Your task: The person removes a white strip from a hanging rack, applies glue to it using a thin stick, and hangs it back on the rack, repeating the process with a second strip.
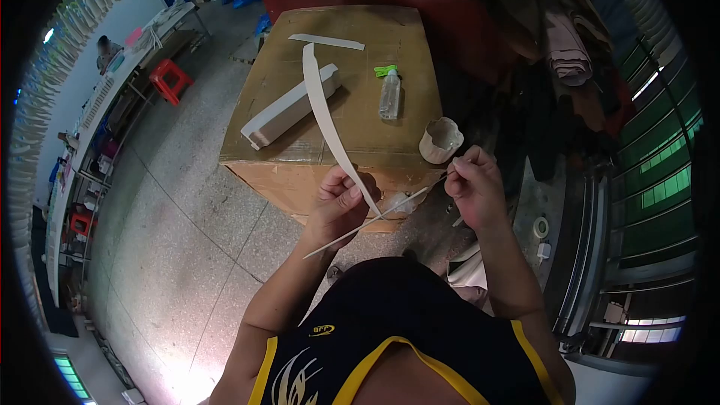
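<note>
My left hand [337, 206] pinches a long, curved cream strip [324, 109] near its lower end. The strip rises away from me over the box. A thin pale stick-like piece [352, 229] crosses the strip's lower end, slanting from my left wrist up toward my right hand. My right hand [476, 184] is closed in a pinch beside a whitish, stained cup [440, 140]; I cannot tell what its fingertips hold. On the cardboard box [375, 26] before me lie a stack of white strips [292, 105], a single flat strip [326, 41] and a clear bottle with a green top [390, 96].
At left, a long workbench [135, 64] carries materials, with a red stool [171, 81] and a person [109, 54] by it. Brown and pink material [566, 52] is piled at upper right. A tape roll [541, 227] lies at right near the barred window [660, 172].
</note>
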Demonstrator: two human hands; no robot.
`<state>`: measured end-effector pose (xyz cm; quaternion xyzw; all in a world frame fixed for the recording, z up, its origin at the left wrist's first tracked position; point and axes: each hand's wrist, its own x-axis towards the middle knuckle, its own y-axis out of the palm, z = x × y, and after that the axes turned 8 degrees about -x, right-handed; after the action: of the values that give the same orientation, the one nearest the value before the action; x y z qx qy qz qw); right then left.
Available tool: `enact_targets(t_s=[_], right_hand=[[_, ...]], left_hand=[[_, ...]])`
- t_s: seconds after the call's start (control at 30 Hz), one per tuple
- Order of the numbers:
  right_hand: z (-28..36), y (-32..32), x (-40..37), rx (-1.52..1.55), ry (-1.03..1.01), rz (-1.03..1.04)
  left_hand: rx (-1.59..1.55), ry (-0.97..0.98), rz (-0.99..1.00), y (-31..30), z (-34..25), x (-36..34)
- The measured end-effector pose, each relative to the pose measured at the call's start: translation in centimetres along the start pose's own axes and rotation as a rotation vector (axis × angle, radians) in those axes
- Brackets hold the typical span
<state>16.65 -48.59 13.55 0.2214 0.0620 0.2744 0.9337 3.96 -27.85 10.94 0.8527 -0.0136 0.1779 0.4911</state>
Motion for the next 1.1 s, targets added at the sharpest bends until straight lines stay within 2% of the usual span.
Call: enact_targets(t_s=[0.4,0.47,0.5,0.6,0.63,0.7,0.73,0.77,0.83,0.87,0.9,0.97,1.0,1.07,1.1], right_hand=[[0.1,-0.3,-0.7,-0.009,0.06,0.028],[1.1,-0.7,-0.8,0.051,0.038,-0.017],[1.8,-0.8,-0.7,0.049,0.036,-0.011],[4.7,-0.9,-0.5,0.115,-0.043,0.015],[5.6,-0.9,-0.4,0.113,-0.104,-0.014],[7.6,-0.8,-0.2,0.107,-0.197,-0.032],[8.6,-0.9,0.0,0.106,-0.203,-0.022],[9.4,-1.1,0.2,0.105,-0.241,-0.009],[10.9,-1.1,0.7,0.107,-0.289,0.014],[11.6,-0.9,0.9,0.097,-0.313,-0.003],[12.2,-0.8,1.2,0.086,-0.339,-0.021],[13.2,-0.6,2.0,0.098,-0.354,-0.02],[13.6,-0.4,2.4,0.106,-0.358,-0.027],[14.1,0.0,3.4,0.103,-0.35,-0.023],[14.4,0.3,4.0,0.097,-0.336,-0.025]], left_hand=[[-0.008,0.039,-0.032,-0.1,-0.9,0.6],[0.123,0.033,-0.155,0.5,-1.8,0.8],[0.124,0.039,-0.153,0.6,-2.5,1.0],[0.534,-0.027,-0.085,0.8,-6.1,2.1],[0.536,-0.017,-0.083,1.7,-7.3,2.5],[0.876,-0.113,-0.006,4.0,-9.8,3.3],[1.102,-0.131,-0.013,4.7,-11.2,3.7],[1.108,-0.12,-0.012,6.1,-12.4,4.0],[1.544,-0.067,-0.1,8.7,-14.6,4.6],[1.524,0.023,-0.146,8.6,-15.3,4.9],[1.531,0.036,-0.144,8.9,-16.0,5.1],[1.535,0.211,-0.105,9.7,-17.0,5.6],[1.539,0.219,-0.102,9.7,-17.1,5.8],[1.199,0.292,0.035,9.1,-17.0,6.1],[1.203,0.295,0.038,8.8,-17.1,6.0]])
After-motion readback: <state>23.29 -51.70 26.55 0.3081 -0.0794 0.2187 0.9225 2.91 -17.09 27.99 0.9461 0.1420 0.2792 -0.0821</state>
